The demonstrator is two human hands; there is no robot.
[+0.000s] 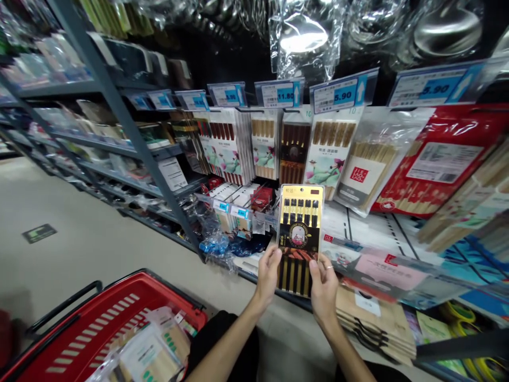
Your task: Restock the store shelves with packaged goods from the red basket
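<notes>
A pack of black chopsticks [299, 239] on a gold card is held upright before the shelf. My left hand [268, 276] grips its left edge, thumb on the front. On the right edge, my right hand [324, 284] has its thumb pressed on the front and wears a ring. The fingers behind the card are mostly hidden. Behind the pack hang more chopstick packs, among them a dark brown one [294, 143] and a white-carded one [331, 148].
A red shopping basket [99, 313] with packaged goods stands at lower left. Price tags [338, 95] line the rack above the packs. Wrapped metal ladles [447, 29] hang higher up. A grey shelf post [131, 127] slants down at left, beside the aisle floor [71, 201].
</notes>
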